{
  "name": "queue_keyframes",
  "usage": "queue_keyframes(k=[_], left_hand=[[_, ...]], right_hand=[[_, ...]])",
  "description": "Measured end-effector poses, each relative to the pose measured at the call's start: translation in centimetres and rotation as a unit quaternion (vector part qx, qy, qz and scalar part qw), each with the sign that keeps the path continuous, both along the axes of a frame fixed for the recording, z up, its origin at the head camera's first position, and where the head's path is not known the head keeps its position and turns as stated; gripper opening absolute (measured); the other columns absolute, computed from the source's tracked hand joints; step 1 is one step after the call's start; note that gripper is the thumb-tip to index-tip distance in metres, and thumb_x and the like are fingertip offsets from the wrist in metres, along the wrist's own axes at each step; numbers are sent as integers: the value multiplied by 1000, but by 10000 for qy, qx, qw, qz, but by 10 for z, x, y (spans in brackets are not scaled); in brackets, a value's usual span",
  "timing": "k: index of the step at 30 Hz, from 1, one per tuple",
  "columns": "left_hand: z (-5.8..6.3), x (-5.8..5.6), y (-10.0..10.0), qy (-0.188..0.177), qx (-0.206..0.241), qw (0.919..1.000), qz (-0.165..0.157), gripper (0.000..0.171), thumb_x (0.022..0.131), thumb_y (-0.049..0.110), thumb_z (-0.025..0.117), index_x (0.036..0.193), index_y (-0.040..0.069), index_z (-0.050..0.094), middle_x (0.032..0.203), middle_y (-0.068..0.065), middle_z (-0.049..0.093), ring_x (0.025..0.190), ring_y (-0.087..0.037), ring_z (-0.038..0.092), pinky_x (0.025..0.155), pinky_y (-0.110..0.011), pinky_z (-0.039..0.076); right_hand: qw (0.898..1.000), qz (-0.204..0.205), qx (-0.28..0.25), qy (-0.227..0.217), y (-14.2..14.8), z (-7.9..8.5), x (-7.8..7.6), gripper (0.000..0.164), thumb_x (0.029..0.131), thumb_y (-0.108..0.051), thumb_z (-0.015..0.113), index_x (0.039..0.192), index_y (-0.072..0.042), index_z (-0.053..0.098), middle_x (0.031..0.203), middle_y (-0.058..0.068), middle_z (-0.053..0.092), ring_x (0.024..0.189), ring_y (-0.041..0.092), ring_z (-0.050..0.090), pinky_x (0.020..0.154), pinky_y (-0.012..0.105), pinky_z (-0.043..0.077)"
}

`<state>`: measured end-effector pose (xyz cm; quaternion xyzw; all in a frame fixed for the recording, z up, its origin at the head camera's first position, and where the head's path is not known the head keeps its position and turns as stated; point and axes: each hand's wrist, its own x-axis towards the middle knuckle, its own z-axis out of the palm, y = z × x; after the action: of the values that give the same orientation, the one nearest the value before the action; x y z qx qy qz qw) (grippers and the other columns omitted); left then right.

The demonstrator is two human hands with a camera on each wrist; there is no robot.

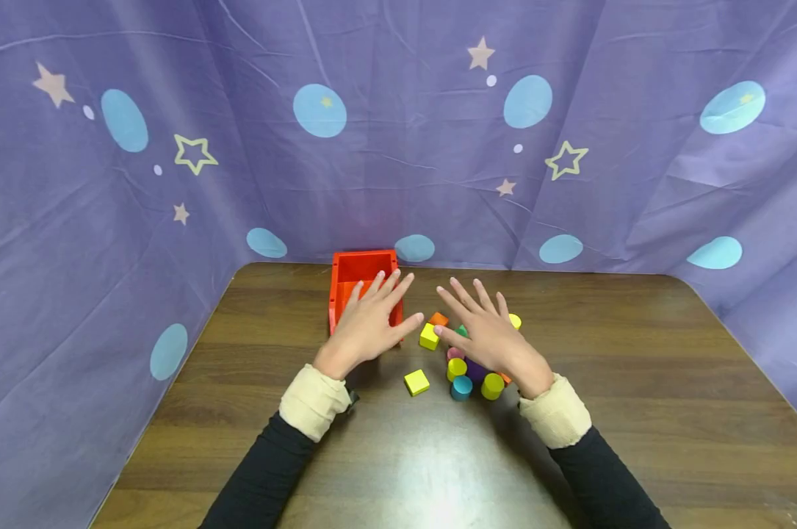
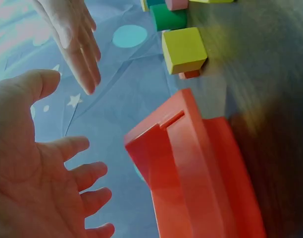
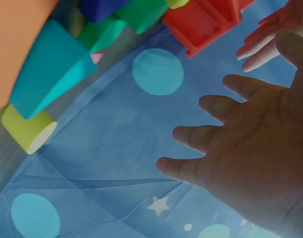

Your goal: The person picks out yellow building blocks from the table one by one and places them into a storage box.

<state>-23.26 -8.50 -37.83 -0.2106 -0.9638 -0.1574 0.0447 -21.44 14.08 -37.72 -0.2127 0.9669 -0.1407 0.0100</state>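
My left hand (image 1: 365, 327) is spread flat with its palm down, over the right side of a red plastic bin (image 1: 333, 294). Nothing is in its fingers. Opposite it, my right hand (image 1: 491, 338) spreads its fingers above a cluster of coloured blocks, partly hiding them. The cluster has a yellow cube (image 1: 429, 336), a blue cylinder (image 1: 461, 388), yellow cylinders (image 1: 493, 386) and a purple block (image 1: 475, 369). In the right wrist view a teal block (image 3: 50, 69) and green blocks (image 3: 101, 33) show below the palm. A flat yellow block (image 1: 416, 382) lies apart, nearer to me.
The wooden table (image 1: 636, 382) ends at the back against a purple curtain (image 1: 398, 147) with stars and ovals. That curtain also runs along the left side. Another yellow cylinder (image 1: 515, 322) lies at the far right of the cluster.
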Motion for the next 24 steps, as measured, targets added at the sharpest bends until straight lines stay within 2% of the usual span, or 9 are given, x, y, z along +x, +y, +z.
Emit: queue_keyframes(k=[7,15,20,24], left_hand=[[11,-4,-11,130,292,9993,210,71,90,65,38,150,32,17,156,-3,21,144,-27,17,118,-55,5],[24,-12,-34,162,825,9954,449,69,92,60,41,149,24,27,154,-7,27,143,-28,19,118,-54,7],[27,-17,-51,-123,1429,9881,559,65,93,50,47,148,22,27,154,-9,27,143,-30,18,117,-54,11],[27,-20,-64,-352,1936,9775,755,61,94,40,51,147,19,30,151,-9,32,139,-30,29,116,-48,24]], right_hand=[[9987,269,-317,296,-2,12,7,65,93,-56,43,149,-32,20,158,-2,9,145,32,1,114,63,2],[9928,781,-655,631,-5,30,22,66,86,-43,65,144,-29,38,153,3,28,141,30,24,113,58,22],[9892,1083,-744,649,-8,37,31,61,81,-35,73,136,-22,50,147,7,40,136,30,35,110,50,34],[9900,1109,-670,551,-11,38,38,56,79,-30,75,131,-19,56,143,6,46,126,24,50,106,50,40]])
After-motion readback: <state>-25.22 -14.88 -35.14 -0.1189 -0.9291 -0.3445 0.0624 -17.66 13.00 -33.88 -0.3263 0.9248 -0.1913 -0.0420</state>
